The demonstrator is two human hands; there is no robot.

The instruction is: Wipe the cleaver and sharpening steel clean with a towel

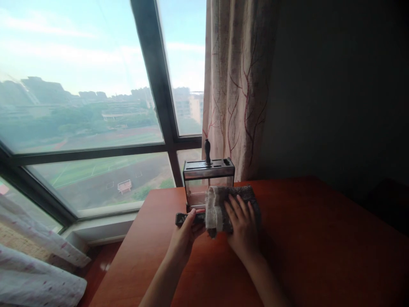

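Observation:
My left hand is closed around a black bar-shaped piece, with the thumb along its top. A grey cloth is draped over the right part of that piece, so its full shape is hidden. My right hand lies over the cloth, fingers bent and pressing it against what is underneath. Just behind both hands stands a box-like metal frame with see-through sides and a dark upright handle on top. The cloth hides its lower right part.
The reddish-brown wooden table extends under and around the hands. Beyond its left edge is a large window with dark bars. A patterned curtain hangs behind the frame, and another curtain is at lower left. The right side is dark.

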